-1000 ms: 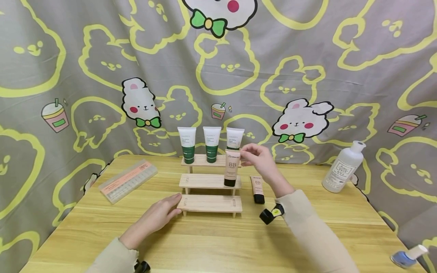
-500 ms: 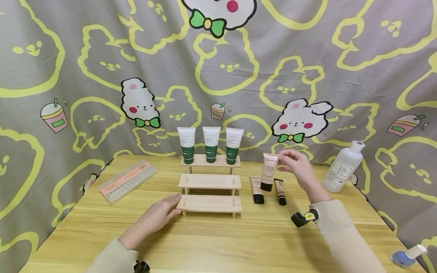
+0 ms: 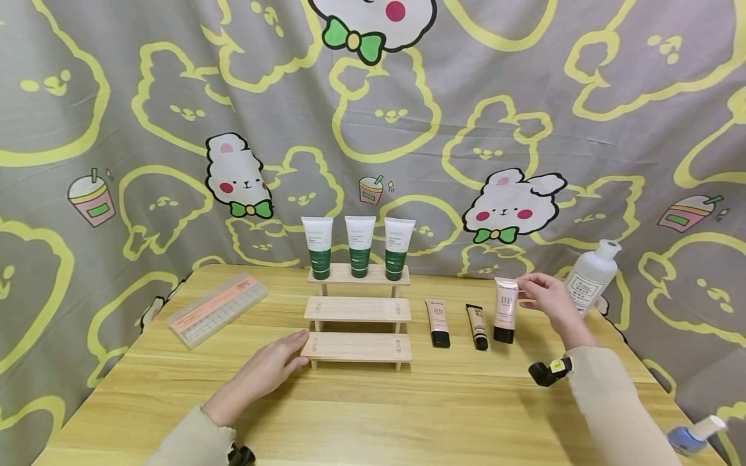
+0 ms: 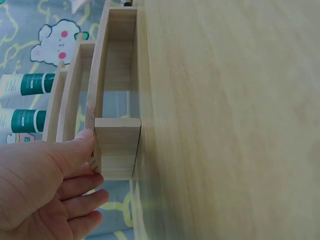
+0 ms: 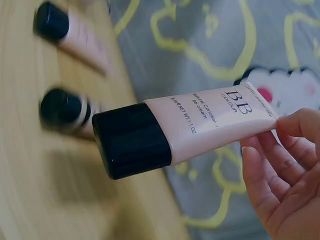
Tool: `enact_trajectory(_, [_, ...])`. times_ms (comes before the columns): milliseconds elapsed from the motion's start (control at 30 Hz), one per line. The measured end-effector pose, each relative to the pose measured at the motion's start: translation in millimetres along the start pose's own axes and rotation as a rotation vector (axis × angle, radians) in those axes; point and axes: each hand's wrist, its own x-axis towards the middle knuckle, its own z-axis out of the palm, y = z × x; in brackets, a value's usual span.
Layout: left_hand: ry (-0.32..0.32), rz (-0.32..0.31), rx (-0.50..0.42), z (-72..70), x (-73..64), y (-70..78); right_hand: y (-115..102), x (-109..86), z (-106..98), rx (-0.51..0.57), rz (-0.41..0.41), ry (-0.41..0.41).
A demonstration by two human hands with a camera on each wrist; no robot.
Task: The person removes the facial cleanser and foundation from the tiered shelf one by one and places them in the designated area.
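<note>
A pink BB cream tube (image 3: pixel 505 310) with a black cap hangs cap-down from my right hand (image 3: pixel 546 296), whose thumb and fingers pinch its crimped end. In the right wrist view the tube (image 5: pixel 200 122) appears large, apart from the table. My left hand (image 3: pixel 269 366) holds the left end of the lowest step of a three-step wooden stand (image 3: pixel 361 346). The left wrist view has the thumb against the step's edge, with a finger beneath. Another pink BB tube (image 3: pixel 438 322) and a slim beige tube (image 3: pixel 477 325) with a black cap lie right of the stand.
Three white-and-green tubes (image 3: pixel 360 249) stand on the top step. A flat case (image 3: pixel 217 309) with an orange band lies at the left. Behind the right hand stands a white bottle (image 3: pixel 591 278); nail polish (image 3: pixel 690 437) lies at the right edge. A patterned curtain (image 3: pixel 373 129) hangs behind the table.
My right hand has carried the BB cream tube from in front of the stand rightward, past the two lying tubes. My left hand stays at the stand.
</note>
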Motion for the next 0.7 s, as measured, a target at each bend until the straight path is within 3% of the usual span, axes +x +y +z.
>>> enact_trajectory(33, [0.001, 0.001, 0.002, 0.0, 0.2, 0.0, -4.3, -3.5, 0.6, -0.069, 0.044, 0.022])
enact_trajectory(167, [0.004, 0.006, 0.004, -0.5, 0.8, 0.6, 4.7, -0.2, -7.1, -0.145, 0.141, 0.009])
enact_trajectory(300, [0.010, 0.016, 0.003, -0.9, 1.0, 1.1, 19.8, 6.9, -15.7, -0.135, 0.219, -0.016])
enact_trajectory(333, [0.012, 0.019, 0.001, -0.8, 1.1, 1.2, 34.1, 11.8, -21.9, -0.070, 0.206, -0.042])
enact_trajectory(400, [0.023, 0.032, 0.010, -0.3, 0.9, 0.9, 40.0, 14.3, -24.2, -0.056, 0.235, -0.043])
enact_trajectory(700, [0.007, 0.011, 0.007, -0.1, 1.3, 0.8, 48.2, 15.0, -11.8, -0.079, 0.373, -0.023])
